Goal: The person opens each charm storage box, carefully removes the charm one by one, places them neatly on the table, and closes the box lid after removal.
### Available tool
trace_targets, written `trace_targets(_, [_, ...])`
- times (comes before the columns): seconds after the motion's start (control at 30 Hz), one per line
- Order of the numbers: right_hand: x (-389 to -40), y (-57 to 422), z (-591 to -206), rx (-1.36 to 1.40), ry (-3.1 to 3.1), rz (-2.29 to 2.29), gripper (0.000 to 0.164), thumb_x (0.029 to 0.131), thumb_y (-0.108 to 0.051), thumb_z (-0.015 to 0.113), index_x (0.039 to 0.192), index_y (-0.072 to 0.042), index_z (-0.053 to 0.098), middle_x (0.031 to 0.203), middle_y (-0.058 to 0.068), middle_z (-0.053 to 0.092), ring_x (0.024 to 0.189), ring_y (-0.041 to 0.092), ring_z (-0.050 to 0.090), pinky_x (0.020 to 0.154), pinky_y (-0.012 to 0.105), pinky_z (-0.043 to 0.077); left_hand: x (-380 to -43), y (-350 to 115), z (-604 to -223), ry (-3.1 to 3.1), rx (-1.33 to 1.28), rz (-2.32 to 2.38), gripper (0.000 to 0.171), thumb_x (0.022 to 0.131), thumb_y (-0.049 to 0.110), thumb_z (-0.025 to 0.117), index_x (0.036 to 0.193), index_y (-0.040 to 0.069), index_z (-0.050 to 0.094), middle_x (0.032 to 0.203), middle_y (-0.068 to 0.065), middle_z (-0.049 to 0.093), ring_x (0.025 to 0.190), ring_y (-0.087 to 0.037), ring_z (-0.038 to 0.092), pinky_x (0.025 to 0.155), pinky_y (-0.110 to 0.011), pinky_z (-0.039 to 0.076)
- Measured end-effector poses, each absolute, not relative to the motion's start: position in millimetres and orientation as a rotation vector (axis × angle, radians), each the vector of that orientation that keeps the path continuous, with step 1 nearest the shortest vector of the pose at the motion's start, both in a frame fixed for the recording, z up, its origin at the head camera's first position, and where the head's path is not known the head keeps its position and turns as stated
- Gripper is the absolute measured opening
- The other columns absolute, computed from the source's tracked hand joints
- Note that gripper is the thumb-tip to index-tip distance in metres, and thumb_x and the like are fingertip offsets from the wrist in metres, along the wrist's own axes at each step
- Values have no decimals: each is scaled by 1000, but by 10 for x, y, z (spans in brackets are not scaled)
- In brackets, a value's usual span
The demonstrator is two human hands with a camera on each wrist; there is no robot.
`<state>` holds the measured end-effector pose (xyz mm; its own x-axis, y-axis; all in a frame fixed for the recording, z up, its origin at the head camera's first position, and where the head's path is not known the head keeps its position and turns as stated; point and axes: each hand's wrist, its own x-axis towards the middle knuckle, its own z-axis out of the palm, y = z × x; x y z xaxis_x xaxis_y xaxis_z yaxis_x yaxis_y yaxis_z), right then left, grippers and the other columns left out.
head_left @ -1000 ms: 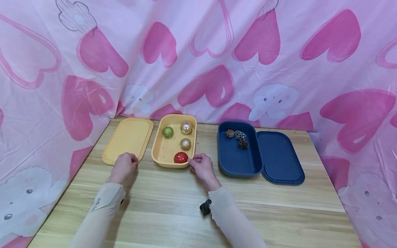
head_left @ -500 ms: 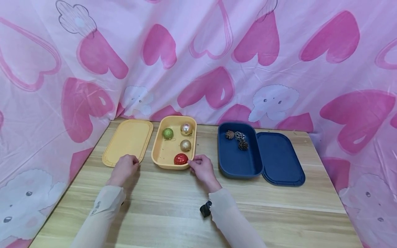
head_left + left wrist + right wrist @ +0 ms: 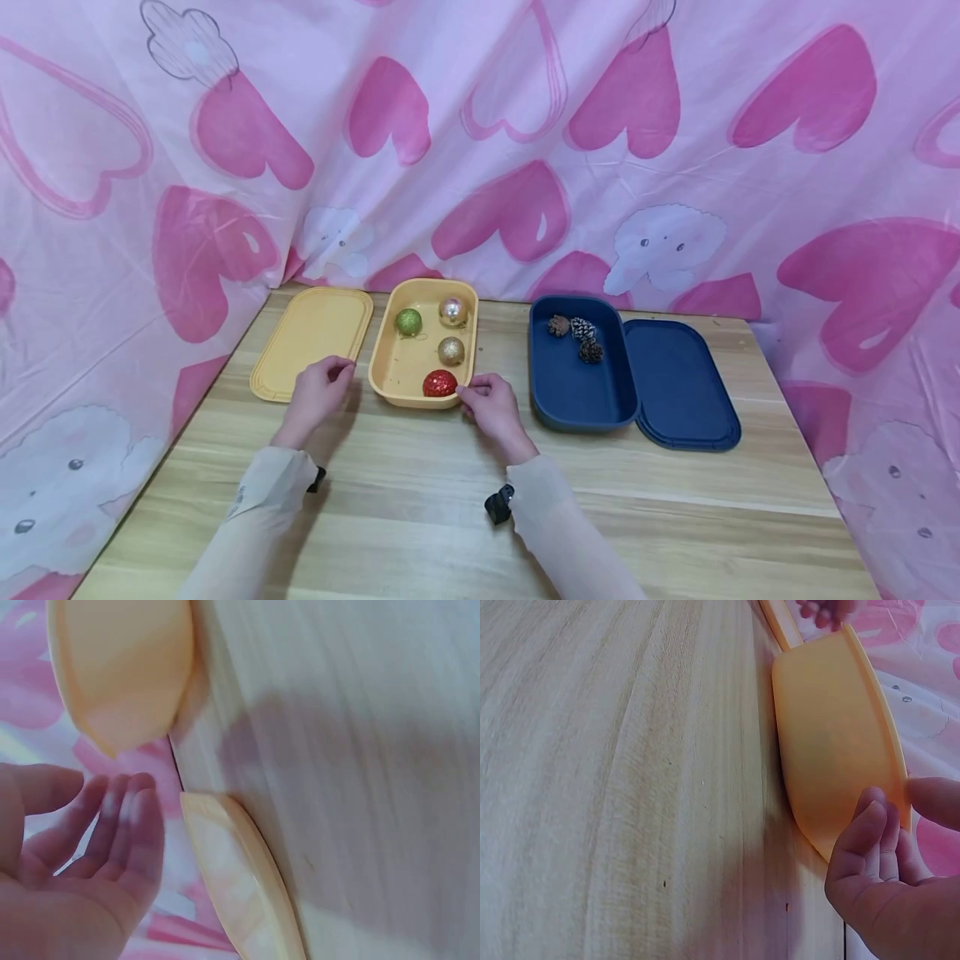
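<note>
A yellow storage box (image 3: 397,367) stands left of centre in the head view, holding a green ball ornament (image 3: 408,322), a shiny pale pink one (image 3: 452,312), a gold glitter one (image 3: 451,351) and a red glitter one (image 3: 439,383). My right hand (image 3: 493,410) pinches the box's near right rim between thumb and fingers, as the right wrist view also shows. Beside the box on the left lies its flat yellow lid (image 3: 311,337). My left hand (image 3: 318,393) hovers over the lid's near right edge. In the left wrist view its thumb and loosely bent fingers are apart, with nothing between them.
To the right, a navy blue box (image 3: 577,392) contains several pine cones (image 3: 582,329). Its navy lid (image 3: 682,383) lies against its right side. Pink heart-patterned cloth (image 3: 495,208) hangs behind and beside the wooden table (image 3: 420,517).
My left hand has moved up and to the right, from the yellow lid's near edge towards the yellow box. My right hand keeps its place at the box rim.
</note>
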<state>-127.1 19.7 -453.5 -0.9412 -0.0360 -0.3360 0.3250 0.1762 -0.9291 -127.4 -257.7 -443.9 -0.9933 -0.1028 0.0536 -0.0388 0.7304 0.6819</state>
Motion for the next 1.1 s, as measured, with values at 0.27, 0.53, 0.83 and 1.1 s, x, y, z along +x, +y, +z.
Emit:
trace_targets(0.27, [-1293, 192, -4543, 293, 2142, -1846, 30, 90, -13, 67, 112, 3, 56, 90, 12, 66, 80, 27, 67, 72, 33, 59, -1323, -2281, -4326, -2659, 31, -1269, 23, 93, 10, 58, 110, -3, 65, 101, -19, 68, 90, -28, 64, 76, -28, 53])
trace_targets(0.53, [-1306, 191, -4586, 320, 1991, -1950, 26, 91, -10, 64, 110, 4, 53, 85, 7, 64, 70, 14, 62, 68, 25, 56, -1399, -1997, -4288, -2693, -248, -1201, 23, 88, 4, 62, 109, -5, 64, 103, -23, 61, 91, -32, 62, 80, -45, 56])
trace_targets(0.83, [-1328, 201, -4588, 344, 1880, -1996, 27, 92, -10, 64, 113, 4, 53, 87, 9, 64, 70, 13, 61, 73, 30, 57, -1493, -1833, -4271, -3024, -371, -1191, 39, 93, 20, 60, 124, -4, 56, 122, -24, 60, 104, -36, 60, 89, -47, 53])
trace_targets(1.1, [-1299, 213, -4464, 327, 1902, -1980, 25, 91, -7, 63, 111, 6, 53, 87, 11, 64, 70, 14, 62, 73, 29, 57, -1576, -1689, -4262, -3187, -436, -1096, 45, 95, 26, 59, 126, -7, 55, 123, -25, 62, 107, -35, 64, 94, -47, 52])
